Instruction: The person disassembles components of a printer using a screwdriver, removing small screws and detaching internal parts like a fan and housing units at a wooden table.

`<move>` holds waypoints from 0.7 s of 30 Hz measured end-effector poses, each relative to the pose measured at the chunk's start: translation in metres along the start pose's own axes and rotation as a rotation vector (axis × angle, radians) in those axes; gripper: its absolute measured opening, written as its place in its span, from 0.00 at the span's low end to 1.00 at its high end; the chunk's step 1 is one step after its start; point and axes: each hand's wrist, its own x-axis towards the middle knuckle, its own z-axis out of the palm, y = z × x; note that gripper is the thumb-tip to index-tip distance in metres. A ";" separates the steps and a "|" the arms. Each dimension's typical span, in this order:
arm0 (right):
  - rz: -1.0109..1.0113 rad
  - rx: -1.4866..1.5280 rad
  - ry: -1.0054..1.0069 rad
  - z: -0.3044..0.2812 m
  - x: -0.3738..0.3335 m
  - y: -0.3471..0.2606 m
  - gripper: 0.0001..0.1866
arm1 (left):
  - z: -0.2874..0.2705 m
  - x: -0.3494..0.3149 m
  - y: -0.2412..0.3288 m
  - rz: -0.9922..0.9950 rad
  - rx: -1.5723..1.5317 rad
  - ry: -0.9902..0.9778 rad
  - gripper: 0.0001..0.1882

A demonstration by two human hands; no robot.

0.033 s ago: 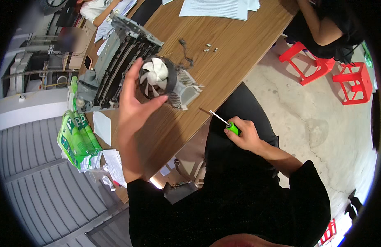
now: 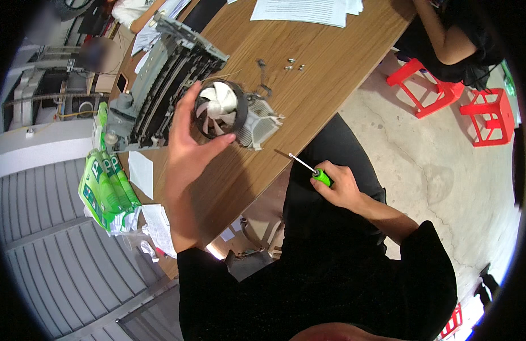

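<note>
My left hand (image 2: 189, 152) grips a round fan (image 2: 218, 108) with white blades and a dark ring housing, thumb and fingers on opposite sides of the rim. A pale mesh-like grille bracket (image 2: 256, 126) is beside the fan's right edge; whether the two are joined I cannot tell. A thin dark cable (image 2: 263, 77) with a small connector shows just beyond them. Over my right thigh, my right hand (image 2: 341, 184) is closed round the green handle of a screwdriver (image 2: 304, 163), its metal shaft pointing up-left toward the table edge.
A grey and black machine frame (image 2: 172, 85) stands on the wooden table (image 2: 331, 68), left of the fan. Several small screws (image 2: 290, 63) lie farther back, near printed sheets (image 2: 300, 12). Green plastic packages (image 2: 106, 182) sit at left. Red stools (image 2: 425, 88) and another person are at right.
The fan has turned slightly and shows its blades more clearly. The loose cable end has shifted a little to the right. My right hand with the screwdriver has stayed in place.
</note>
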 end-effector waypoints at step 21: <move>-0.047 -0.169 -0.056 0.011 0.003 -0.003 0.11 | 0.026 -0.010 -0.027 0.174 -0.010 0.016 0.47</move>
